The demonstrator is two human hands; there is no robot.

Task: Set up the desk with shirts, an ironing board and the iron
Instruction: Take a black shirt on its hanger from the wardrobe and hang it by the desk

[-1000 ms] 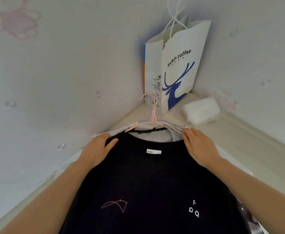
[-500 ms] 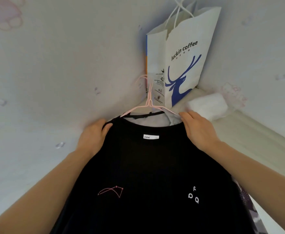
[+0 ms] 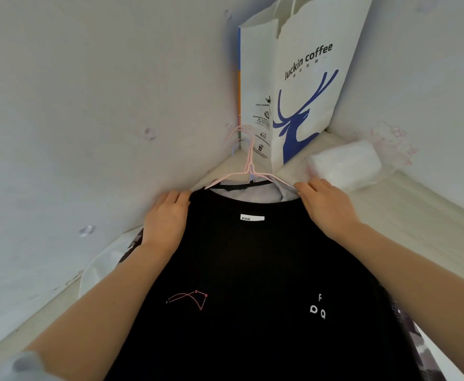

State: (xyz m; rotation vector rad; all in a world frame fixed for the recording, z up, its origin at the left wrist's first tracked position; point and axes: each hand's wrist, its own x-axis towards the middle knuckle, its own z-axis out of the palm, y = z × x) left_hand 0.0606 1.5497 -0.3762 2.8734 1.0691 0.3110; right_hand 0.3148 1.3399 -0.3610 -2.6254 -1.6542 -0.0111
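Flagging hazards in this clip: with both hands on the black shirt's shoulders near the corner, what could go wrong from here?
1. The pink hanger hook sits close to the paper bag; moving the black shirt could snag or tip the bag.
2. The right hand is near the white packet and might knock it.
3. Garments beneath could bunch.

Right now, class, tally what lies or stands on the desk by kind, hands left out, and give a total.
Shirts: at least 3 (black shirt, grey shirt, patterned shirt)
Hangers: at least 1, pink
Paper bag: 1
White packet: 1
Total: at least 6
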